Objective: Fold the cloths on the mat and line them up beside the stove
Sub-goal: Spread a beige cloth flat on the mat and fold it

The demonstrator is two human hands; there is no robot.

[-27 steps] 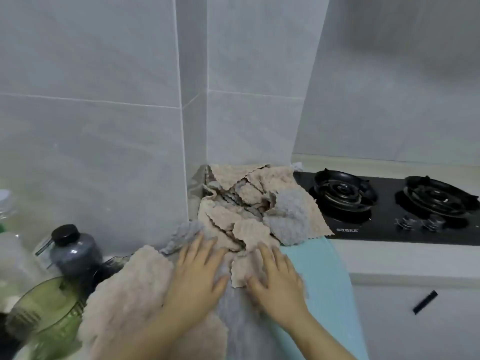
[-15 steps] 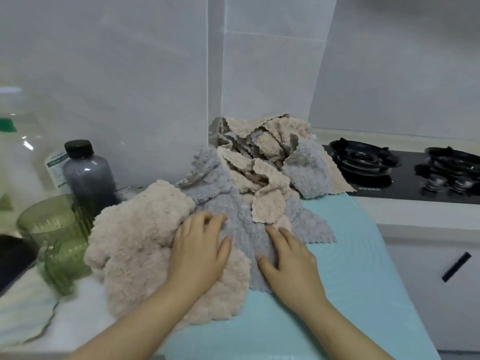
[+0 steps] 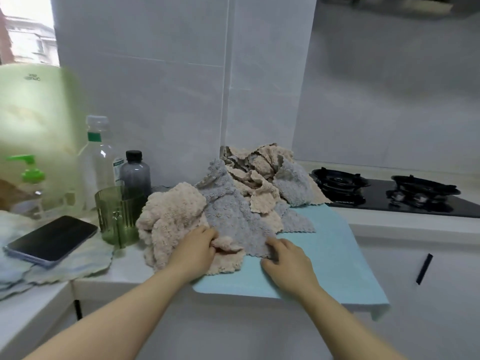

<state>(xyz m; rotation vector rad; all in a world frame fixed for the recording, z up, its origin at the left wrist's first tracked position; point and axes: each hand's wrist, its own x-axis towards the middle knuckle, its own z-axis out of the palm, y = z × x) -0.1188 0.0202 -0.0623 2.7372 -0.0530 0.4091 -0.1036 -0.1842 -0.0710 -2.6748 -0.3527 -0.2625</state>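
Cloths (image 3: 255,188) on mat (image 3: 333,258): L hand (image 3: 196,246) pinches beige cloth (image 3: 170,219), R hand (image 3: 289,259) grips grey cloth (image 3: 233,219).

We extend both arms, bare, forward over the near edge of the bench (image 3: 130,270). The left forearm (image 3: 124,305) runs diagonally from the lower left, and the right forearm (image 3: 337,310) runs diagonally from the lower right, so that the two converge towards the hands. Both wrists are straight and low.

The left hand (image 3: 193,249) lies palm down. Its fingers (image 3: 207,233) are curled to the right and grip a fold of the beige cloth (image 3: 171,216).

The right hand (image 3: 288,261) lies palm down, near the left hand but not touching it. Its fingers (image 3: 275,242) are bent, and the thumb and forefinger pinch the near edge of the grey cloth (image 3: 233,219).
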